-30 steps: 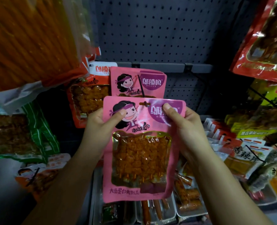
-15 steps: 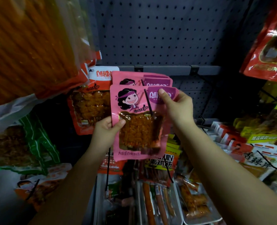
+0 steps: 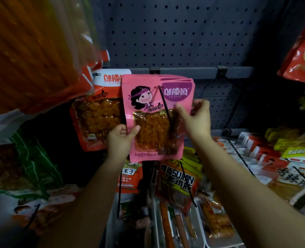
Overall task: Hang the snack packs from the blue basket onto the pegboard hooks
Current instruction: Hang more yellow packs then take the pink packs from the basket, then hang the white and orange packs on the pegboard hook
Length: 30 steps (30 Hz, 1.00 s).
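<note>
Grey pegboard [image 3: 175, 33] behind, with pink pack [image 3: 158, 119] threaded on black hook [image 3: 165, 108], fronting a like stack (hence no support needed from below). Left hand [image 3: 118, 140] pinching lower left edge, steadying. Right hand [image 3: 196, 120] beside right edge, fingers loosely curled, apparently gripping nothing.

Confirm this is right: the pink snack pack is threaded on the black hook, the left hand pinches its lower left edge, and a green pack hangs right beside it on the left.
Not quite. In the head view, the pack hanging directly left of the pink snack pack is orange-red and white, not green. The black hook and left hand are as stated.
</note>
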Available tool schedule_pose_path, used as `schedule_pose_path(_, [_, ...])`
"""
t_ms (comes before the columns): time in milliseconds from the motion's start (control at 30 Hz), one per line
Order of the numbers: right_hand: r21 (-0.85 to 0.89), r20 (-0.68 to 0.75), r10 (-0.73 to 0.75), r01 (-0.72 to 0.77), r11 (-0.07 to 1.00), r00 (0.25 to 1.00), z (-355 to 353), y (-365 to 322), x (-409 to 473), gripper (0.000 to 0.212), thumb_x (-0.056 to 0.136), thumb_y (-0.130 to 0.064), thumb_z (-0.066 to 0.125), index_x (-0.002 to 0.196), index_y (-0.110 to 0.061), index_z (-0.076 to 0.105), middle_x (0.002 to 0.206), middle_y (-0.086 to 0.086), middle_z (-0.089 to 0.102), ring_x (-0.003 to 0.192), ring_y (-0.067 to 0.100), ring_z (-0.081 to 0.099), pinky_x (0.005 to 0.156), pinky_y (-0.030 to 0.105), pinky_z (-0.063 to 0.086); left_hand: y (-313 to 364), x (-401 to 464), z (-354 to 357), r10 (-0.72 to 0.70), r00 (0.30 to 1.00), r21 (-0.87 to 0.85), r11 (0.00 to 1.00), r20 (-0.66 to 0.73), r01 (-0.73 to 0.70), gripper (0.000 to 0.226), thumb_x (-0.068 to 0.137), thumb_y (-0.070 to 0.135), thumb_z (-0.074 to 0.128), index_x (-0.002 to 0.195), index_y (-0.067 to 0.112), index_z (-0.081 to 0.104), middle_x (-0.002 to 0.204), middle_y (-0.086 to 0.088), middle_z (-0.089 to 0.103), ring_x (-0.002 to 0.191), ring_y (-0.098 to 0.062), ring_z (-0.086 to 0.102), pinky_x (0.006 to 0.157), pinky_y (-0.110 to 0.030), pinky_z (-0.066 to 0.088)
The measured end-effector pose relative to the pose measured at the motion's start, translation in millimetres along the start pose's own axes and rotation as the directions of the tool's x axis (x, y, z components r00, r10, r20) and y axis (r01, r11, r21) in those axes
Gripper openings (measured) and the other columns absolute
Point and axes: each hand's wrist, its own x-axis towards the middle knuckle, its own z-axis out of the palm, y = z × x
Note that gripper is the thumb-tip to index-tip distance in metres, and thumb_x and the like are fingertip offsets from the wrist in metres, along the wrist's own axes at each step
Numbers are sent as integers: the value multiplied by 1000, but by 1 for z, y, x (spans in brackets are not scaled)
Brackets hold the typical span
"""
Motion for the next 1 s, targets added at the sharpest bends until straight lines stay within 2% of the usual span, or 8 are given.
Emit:
schedule_pose_path(100, [29,156,75,-80,996,985,-4,38,-28,60,82,-38,70,132,-16,45,126,1,58,108,16,57,87,31,50,-23,-10,-4,-50,998,-1,999,24,50,8,82,11,69,86,10,63,78,1,67,67,-8,66,57,-18,50])
schedule_pose_path(200, [-50,224,131,-122,991,966,-5,66,-50,41,89,-31,62,126,-14,55,118,3,65,102,14,60,85,31,51,-37,-18,-6,-80,996,30,996,42,79,6,84,10,68,83,9,62,75,-1,67,55,-3,66,45,-15,49])
schedule_pose_path(367, [-137,205,141,-114,984,968,-6,76,-54,16,92,-29,59,96,-14,64,90,2,68,88,22,67,78,38,55,-40,-20,1,-103,995,77,992,9,102,10,84,14,69,85,6,63,79,-9,68,74,-27,68,60,-32,57])
schedule_pose_path(467, [-123,224,167,-143,982,960,-7,78,-53,23,90,-30,63,103,-12,65,98,6,70,89,21,67,84,43,55,-38,-27,-2,-107,994,51,993,-38,109,16,82,14,71,92,8,60,84,0,65,75,-18,66,52,-21,52])
schedule_pose_path(600, [-41,209,198,-194,980,958,-25,88,-65,33,87,-29,67,116,-15,58,97,-6,63,90,9,61,80,26,51,-36,-52,-7,-67,987,92,992,-143,81,29,79,12,74,96,12,51,98,-6,58,84,-12,59,77,-29,51])
schedule_pose_path(700, [78,137,176,-188,979,975,-56,95,-86,21,88,-19,66,107,-12,61,88,-6,62,85,9,59,76,19,45,-23,-85,4,16,1000,55,998,0,-16,22,83,5,68,79,18,51,78,0,59,67,-2,59,60,-7,46])
schedule_pose_path(800, [155,110,162,-178,972,981,-109,109,-115,3,89,-17,65,89,-20,65,82,-10,67,81,6,61,73,14,46,-8,-124,33,89,972,46,994,219,-102,21,84,7,66,77,23,55,71,9,61,62,7,56,58,-5,43])
schedule_pose_path(1000, [156,-78,349,-334,929,934,-245,172,-193,13,90,-14,61,81,-22,66,70,-9,67,66,7,59,65,18,49,-21,-224,143,42,749,7,998,662,-62,27,84,2,65,75,26,58,64,13,61,60,7,55,60,-6,41])
